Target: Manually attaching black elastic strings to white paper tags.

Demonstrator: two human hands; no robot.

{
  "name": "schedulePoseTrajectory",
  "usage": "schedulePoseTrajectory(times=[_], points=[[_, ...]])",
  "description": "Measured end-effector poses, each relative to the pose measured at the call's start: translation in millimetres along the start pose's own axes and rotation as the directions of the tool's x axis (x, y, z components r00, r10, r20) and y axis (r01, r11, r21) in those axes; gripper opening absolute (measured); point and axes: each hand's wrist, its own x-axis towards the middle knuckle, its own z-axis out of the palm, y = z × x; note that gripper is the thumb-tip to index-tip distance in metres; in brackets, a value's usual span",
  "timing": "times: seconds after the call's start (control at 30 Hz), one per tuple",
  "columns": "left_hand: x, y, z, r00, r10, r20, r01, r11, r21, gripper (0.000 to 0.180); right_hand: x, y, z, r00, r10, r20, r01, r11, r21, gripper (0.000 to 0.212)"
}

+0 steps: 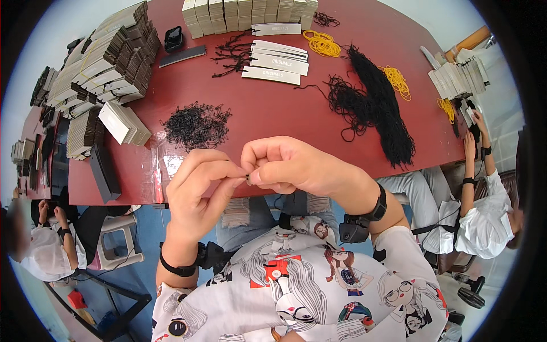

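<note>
Over the table's near edge, the fingertips of both my hands meet. My left hand (199, 191) is closed in a pinch of thumb and forefinger. My right hand (293, 165) is closed too, its fingers curled and its thumb against the same spot. Between the tips shows a small black piece (248, 178); whether it is a cord end or a pin is too small to tell. Just beyond my left hand lies a heap of small black pins (196, 125). A long bundle of black cords (382, 108) stretches across the table to the right.
White tags with black cords (276, 62) lie at the far middle of the red table (268, 108). Tag stacks (250, 16) stand behind them, more tag stacks (108, 57) at left. Yellow rubber bands (322, 43) lie near the cords. A black box (105, 174) is at the left edge. Co-workers sit on both sides.
</note>
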Motion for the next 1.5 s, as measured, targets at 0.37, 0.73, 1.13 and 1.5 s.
schedulePoseTrajectory(times=[0.37, 0.73, 1.13, 1.5], points=[[-6, 2, 9, 0.944, -0.304, -0.130, 0.269, 0.934, -0.234, 0.011, 3, 11, 13, 0.868, -0.457, -0.192, 0.372, 0.857, -0.358, 0.010], [13, -2, 8, 0.826, -0.556, -0.088, 0.330, 0.605, -0.724, 0.017, 22, 6, 25, 0.794, -0.505, -0.337, 0.508, 0.857, -0.087, 0.010], [13, 0, 8, 0.850, -0.507, -0.142, 0.356, 0.752, -0.554, 0.010, 29, 9, 27, 0.670, -0.642, -0.372, 0.624, 0.759, -0.187, 0.009], [12, -4, 5, 0.860, -0.430, -0.275, 0.280, 0.848, -0.449, 0.011, 19, -1, 25, 0.877, -0.413, -0.245, 0.425, 0.905, -0.005, 0.010]])
